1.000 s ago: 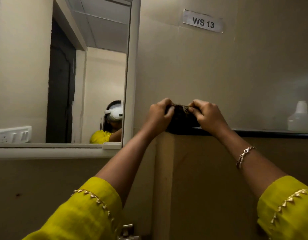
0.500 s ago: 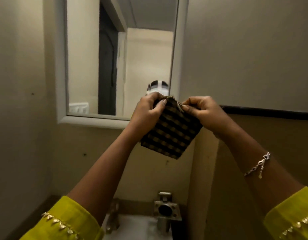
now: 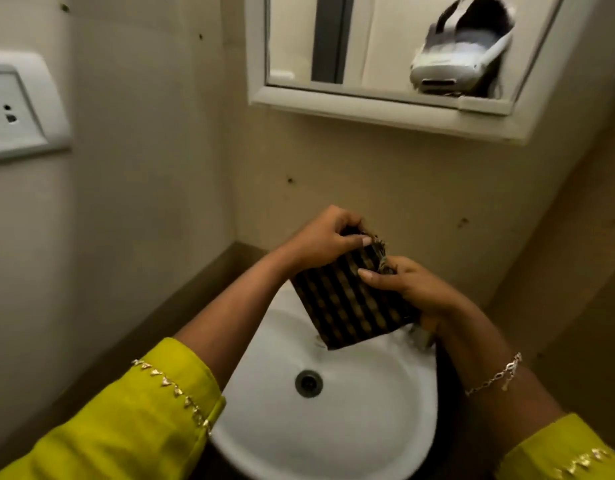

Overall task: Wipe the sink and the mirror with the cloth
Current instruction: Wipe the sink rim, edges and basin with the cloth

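A dark checked cloth (image 3: pixel 347 306) hangs folded between both hands above the back of the white sink (image 3: pixel 361 410). My left hand (image 3: pixel 325 239) pinches its top edge from the left. My right hand (image 3: pixel 408 285) grips the top right corner. The cloth's lower edge hangs just over the sink's rear rim and hides most of the tap (image 3: pixel 422 336). The sink's round drain (image 3: pixel 309 382) lies in the middle of the bowl. The white-framed mirror (image 3: pixel 378 46) is on the wall above, reflecting a white headset.
A white socket plate (image 3: pixel 18 105) is on the left wall. A brown ledge (image 3: pixel 209 275) runs along the wall left of the sink. Beige walls close in on left, back and right.
Both hands took the cloth off the high ledge on the right and carried it down and left, over the sink. The view tilted down from the wall to the basin.
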